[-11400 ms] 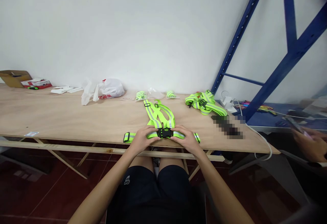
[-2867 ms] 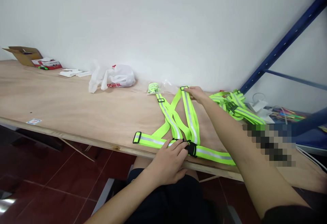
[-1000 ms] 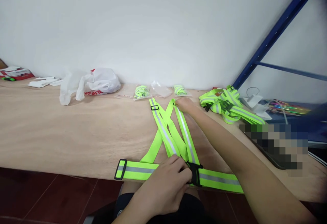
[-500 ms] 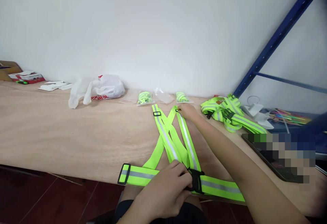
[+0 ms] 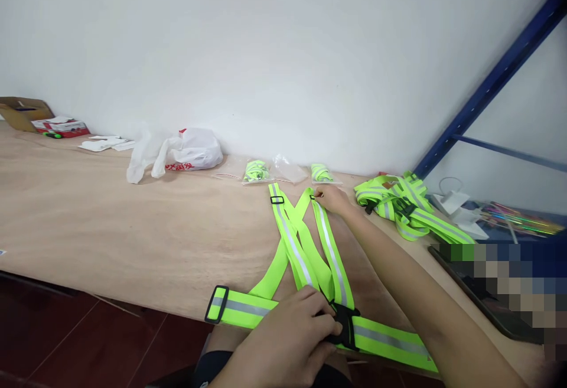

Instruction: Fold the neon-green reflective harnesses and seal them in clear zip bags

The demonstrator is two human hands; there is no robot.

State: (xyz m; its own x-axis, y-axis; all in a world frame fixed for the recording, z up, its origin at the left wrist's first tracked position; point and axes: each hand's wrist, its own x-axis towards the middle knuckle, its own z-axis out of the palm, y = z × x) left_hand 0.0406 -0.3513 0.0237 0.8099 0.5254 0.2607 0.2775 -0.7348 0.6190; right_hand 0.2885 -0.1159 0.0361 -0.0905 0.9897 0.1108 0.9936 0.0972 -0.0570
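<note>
A neon-yellow reflective harness (image 5: pixel 290 228) with silver stripes lies spread on the wooden table, its shoulder straps crossing. My left hand (image 5: pixel 301 329) is closed on the black buckle (image 5: pixel 346 326) of the waist strap at the table's front edge, its fingertips partly covering that buckle. Farther up, my right hand (image 5: pixel 331 199) pinches the top of the right shoulder strap (image 5: pixel 330 240) beside a small black slider. Another black slider (image 5: pixel 277 200) sits on the left shoulder strap. A larger adjuster (image 5: pixel 217 304) is at the waist strap's left end.
Two bagged yellow bundles (image 5: pixel 256 170) and a white plastic bag (image 5: pixel 195 150) line the wall. More tangled reflective straps (image 5: pixel 398 199) lie at right, near a blue metal frame (image 5: pixel 491 81) and a dark-edged, blurred-out object (image 5: pixel 460 293). A red-white box (image 5: pixel 62 127) stands far left.
The whole view has shifted slightly, so most things sit a little farther right in the picture. Both hands keep their places on the harness.
</note>
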